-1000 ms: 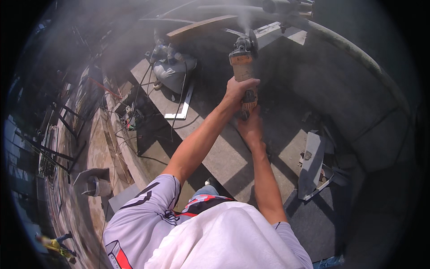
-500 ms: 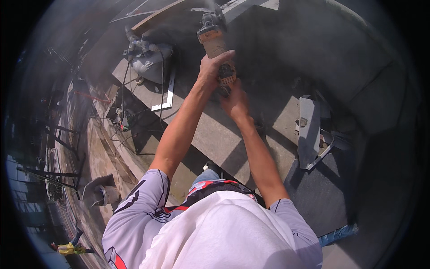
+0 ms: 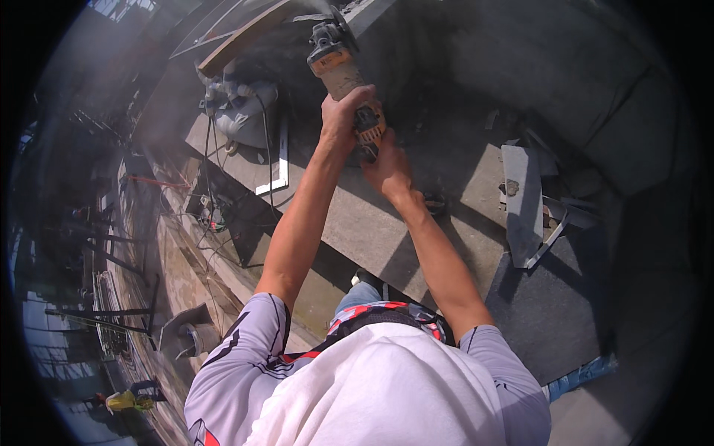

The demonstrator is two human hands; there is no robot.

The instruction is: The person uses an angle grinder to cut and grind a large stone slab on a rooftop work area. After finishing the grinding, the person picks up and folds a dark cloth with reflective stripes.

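Observation:
Both hands grip a dusty orange-and-grey angle grinder, held out ahead of me near the top of the view. My left hand is wrapped round its body behind the gear head. At the rear end, my right hand closes round the handle. The grinder's disc meets the edge of a pale slab at the top, where pale dust hangs in the air. Dust and the grinder head hide the exact point of contact.
A wooden strip lies left of the grinder. Below it sit a pale bag-like bundle with cables and a white metal square. Stone offcuts rest on a dark slab at right. Far lower left, a person in yellow is visible.
The grinder and both hands have shifted slightly left and up in the view. The surroundings have shifted too, with more of the wooden strip showing. Both hands keep their hold.

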